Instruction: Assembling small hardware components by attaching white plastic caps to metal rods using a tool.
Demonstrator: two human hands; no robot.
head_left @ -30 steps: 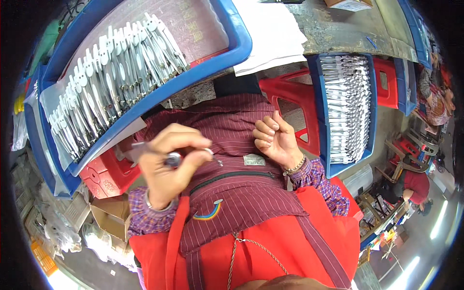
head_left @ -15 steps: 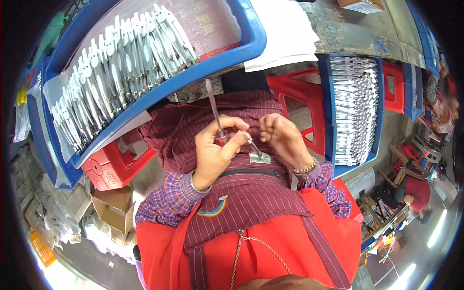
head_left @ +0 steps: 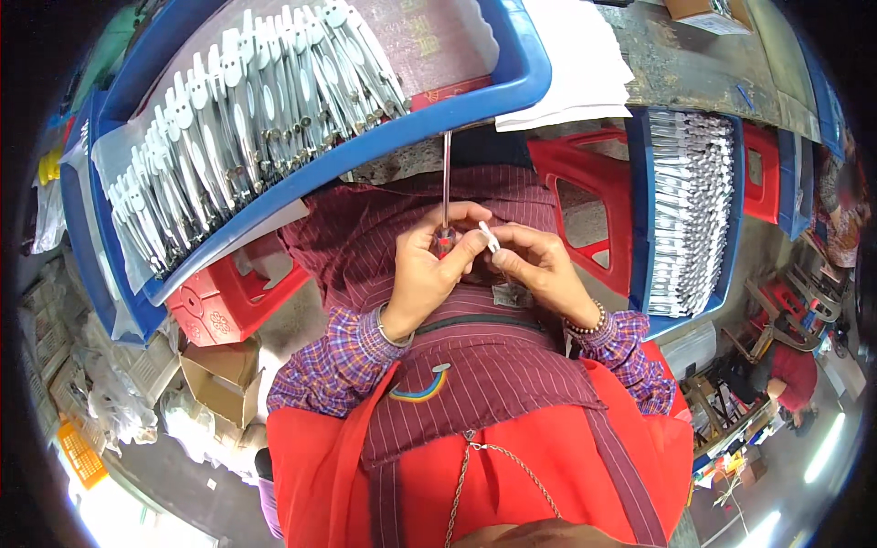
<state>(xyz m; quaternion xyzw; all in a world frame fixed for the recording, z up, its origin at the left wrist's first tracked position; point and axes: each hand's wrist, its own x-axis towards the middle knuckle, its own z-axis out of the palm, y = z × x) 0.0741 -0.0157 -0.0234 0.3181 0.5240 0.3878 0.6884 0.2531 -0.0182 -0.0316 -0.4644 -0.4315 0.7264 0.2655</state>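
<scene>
My left hand (head_left: 425, 274) grips a long slim metal tool (head_left: 446, 178) with a red part at its lower end, its shaft pointing up and away from me. My right hand (head_left: 539, 269) pinches a small white piece (head_left: 490, 237) against the tool between thumb and fingers. Both hands meet over my lap, above a dark red striped apron (head_left: 475, 365). A small grey tag (head_left: 512, 294) lies on the apron just under the right hand.
A blue tray (head_left: 301, 173) with several white-handled metal tools sits ahead on the left. Another blue tray (head_left: 681, 210) of similar pieces is at the right. Red plastic stools (head_left: 228, 292) stand beneath. White paper (head_left: 575, 64) lies on the bench. Another person (head_left: 795, 365) is at far right.
My hands have stayed together over my lap. The metal tool now stands more upright in my left hand, and the small white piece shows between my right fingers.
</scene>
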